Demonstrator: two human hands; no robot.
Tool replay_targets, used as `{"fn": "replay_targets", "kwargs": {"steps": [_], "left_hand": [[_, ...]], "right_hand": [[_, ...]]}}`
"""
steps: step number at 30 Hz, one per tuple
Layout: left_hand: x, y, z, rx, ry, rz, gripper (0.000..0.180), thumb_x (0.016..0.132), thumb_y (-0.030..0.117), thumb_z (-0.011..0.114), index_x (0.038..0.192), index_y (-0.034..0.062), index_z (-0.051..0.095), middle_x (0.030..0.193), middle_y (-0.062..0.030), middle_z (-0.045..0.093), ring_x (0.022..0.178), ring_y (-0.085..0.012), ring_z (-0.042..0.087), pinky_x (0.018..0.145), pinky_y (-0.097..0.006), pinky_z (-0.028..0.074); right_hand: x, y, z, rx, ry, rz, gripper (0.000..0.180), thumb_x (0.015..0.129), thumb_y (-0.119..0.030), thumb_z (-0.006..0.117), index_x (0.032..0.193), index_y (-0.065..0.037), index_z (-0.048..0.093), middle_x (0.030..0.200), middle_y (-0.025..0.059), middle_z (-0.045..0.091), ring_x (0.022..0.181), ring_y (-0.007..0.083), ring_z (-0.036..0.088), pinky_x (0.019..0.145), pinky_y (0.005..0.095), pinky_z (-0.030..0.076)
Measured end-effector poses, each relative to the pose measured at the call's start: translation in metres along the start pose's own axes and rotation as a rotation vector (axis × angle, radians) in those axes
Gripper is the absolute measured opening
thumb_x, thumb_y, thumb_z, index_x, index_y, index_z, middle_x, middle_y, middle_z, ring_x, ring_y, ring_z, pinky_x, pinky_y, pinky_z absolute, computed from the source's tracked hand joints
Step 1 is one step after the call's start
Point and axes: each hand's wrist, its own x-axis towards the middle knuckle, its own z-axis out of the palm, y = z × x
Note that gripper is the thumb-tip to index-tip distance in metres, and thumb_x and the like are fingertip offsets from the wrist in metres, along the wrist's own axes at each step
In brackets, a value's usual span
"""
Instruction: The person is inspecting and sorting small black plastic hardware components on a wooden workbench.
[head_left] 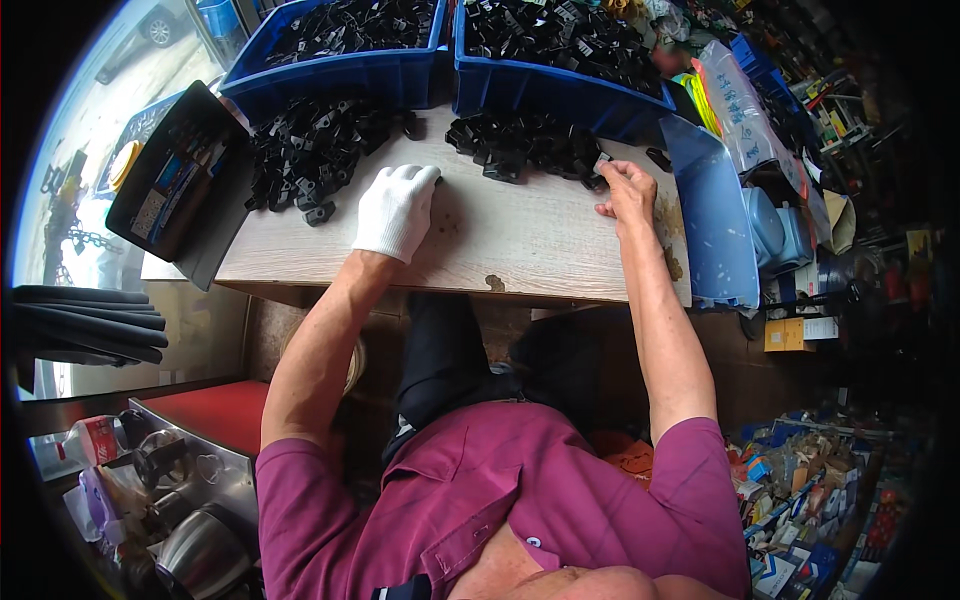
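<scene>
Two blue bins sit along the far edge of the bench [520, 240]; the left bin [330, 75] is heaped with small black plastic parts, and the right bin [560, 90] carries the same sort of load, piled to the rim. In front of each, loose on the pale wood, lies a pile; the left pile [310, 150] spreads wide below the left bin; the right pile [520, 145] is tighter, just under the right bin. The left hand [397, 210], in a white glove, rests flat on the bench beside the left pile, fingers released and lying loose, touching no part that I can make out. The right hand [628, 190], bare, is at the right pile's near corner; its fingers pinch one small black part [601, 160] at the edge of that heap. A black tray [170, 190] leans off the bench's left end.
</scene>
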Motion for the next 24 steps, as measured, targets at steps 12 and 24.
{"fn": "replay_targets", "kwargs": {"steps": [12, 24], "left_hand": [[-0.002, -0.011, 0.001, -0.107, 0.087, -0.082, 0.018, 0.091, 0.009, 0.063, 0.108, 0.0094, 0.070, 0.092, -0.0131, 0.072, 0.087, -0.0351, 0.067, 0.077, -0.043, 0.055], [0.001, -0.014, 0.004, 0.075, 0.002, -0.221, 0.019, 0.094, 0.024, 0.067, 0.085, 0.0097, 0.074, 0.094, -0.0130, 0.070, 0.087, -0.0365, 0.065, 0.074, -0.044, 0.056]], "right_hand": [[-0.029, -0.007, -0.022, 0.265, -0.310, 0.089, 0.019, 0.093, -0.023, 0.073, 0.094, -0.008, 0.061, 0.048, -0.0042, 0.040, 0.037, 0.0097, 0.041, 0.051, 0.0412, 0.061], [-0.057, -0.026, -0.004, -0.119, -0.570, 0.186, 0.015, 0.094, -0.020, 0.069, 0.092, -0.006, 0.064, 0.058, -0.0030, 0.051, 0.038, 0.0062, 0.043, 0.041, 0.0304, 0.053]]}}
